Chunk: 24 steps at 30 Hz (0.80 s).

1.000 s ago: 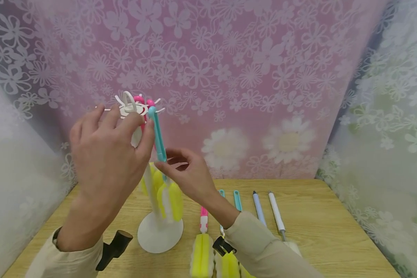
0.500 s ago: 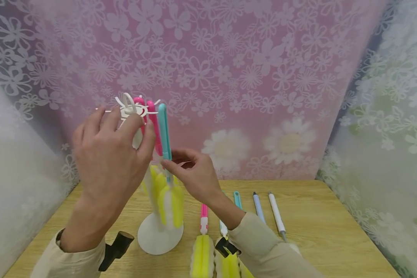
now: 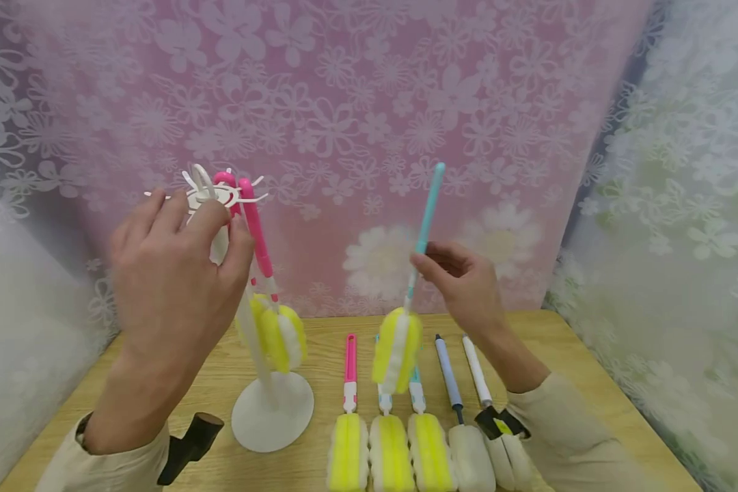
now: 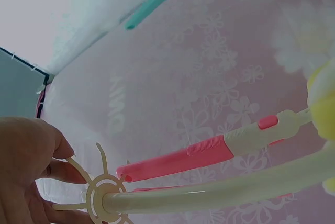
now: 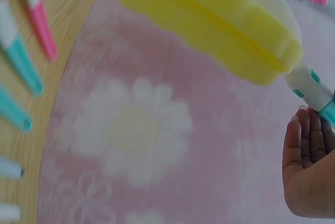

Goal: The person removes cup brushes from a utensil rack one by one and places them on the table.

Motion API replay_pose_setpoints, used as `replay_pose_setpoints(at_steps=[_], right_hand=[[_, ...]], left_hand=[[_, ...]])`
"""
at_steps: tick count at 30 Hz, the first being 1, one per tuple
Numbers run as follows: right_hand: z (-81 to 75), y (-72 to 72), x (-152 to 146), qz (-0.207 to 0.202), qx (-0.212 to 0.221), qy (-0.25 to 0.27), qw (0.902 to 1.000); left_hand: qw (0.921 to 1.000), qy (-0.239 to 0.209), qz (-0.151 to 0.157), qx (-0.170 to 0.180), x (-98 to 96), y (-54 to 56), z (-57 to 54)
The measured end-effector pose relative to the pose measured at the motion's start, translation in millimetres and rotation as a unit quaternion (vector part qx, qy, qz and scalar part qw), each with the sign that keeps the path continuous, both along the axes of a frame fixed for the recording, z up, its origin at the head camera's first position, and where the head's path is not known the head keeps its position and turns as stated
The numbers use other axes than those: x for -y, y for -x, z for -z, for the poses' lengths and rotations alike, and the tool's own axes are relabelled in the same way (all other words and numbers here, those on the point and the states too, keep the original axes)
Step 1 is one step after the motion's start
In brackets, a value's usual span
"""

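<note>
My left hand [image 3: 175, 260] grips the pronged top [image 4: 99, 198] of a white hanging stand [image 3: 273, 410], fingers around its prongs. Two pink-handled sponge brushes [image 3: 255, 229] hang from that top, their yellow and white heads beside the pole. To the right, apart from the stand, my right hand [image 3: 470, 280] pinches a teal-handled sponge brush [image 3: 430, 205] by its handle. Its yellow and white sponge head [image 5: 214, 25] hangs down above the table. In the left wrist view the same teal handle [image 4: 149, 9] shows far off at the top.
On the wooden table [image 3: 566, 389] several brushes lie in a row: a pink-handled brush [image 3: 350, 362], teal-handled ones with yellow sponge heads [image 3: 430, 451], a blue-handled brush [image 3: 447, 369] and a white-handled brush [image 3: 477, 372]. A flowered curtain [image 3: 320, 102] stands behind.
My right hand has taken the teal-handled brush off the stand and carried it to the right. My left hand keeps its hold on the stand's top. The head view has shifted slightly.
</note>
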State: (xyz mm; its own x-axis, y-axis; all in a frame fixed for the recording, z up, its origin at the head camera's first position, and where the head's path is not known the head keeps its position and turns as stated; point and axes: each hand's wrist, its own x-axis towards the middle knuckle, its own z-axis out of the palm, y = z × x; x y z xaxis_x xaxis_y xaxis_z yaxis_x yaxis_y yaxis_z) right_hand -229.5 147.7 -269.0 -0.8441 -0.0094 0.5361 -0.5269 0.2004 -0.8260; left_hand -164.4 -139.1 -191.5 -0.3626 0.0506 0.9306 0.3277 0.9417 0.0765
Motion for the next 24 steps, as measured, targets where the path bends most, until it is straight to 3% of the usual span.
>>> replay_pose_setpoints(at_steps=[4, 8, 14, 19, 24], right_hand=[[7.5, 3.9, -48.2, 0.052, -0.003, -0.023, 0.9984], [18.7, 2.7, -95.3, 0.106, 0.028, -0.062, 0.992], [40.1, -4.1, -158.1, 0.171, 0.102, -0.156, 0.9674], [59.7, -9.1, -189.7, 0.167, 0.188, -0.235, 0.9388], [86.8, -7.8, -206.1, 0.118, 0.278, -0.281, 0.9111]], left_hand=[[1.0, -0.004, -0.008, 0.001, 2.6, -1.7, 0.5], [0.9999, -0.013, -0.006, -0.008, 3.7, -1.7, 1.1], [0.9997, -0.022, -0.001, -0.012, 3.2, 0.1, 2.1], [0.9996, -0.025, 0.007, -0.012, 3.1, 0.5, 2.5], [0.9996, -0.023, 0.01, -0.011, 2.3, 1.3, 2.6]])
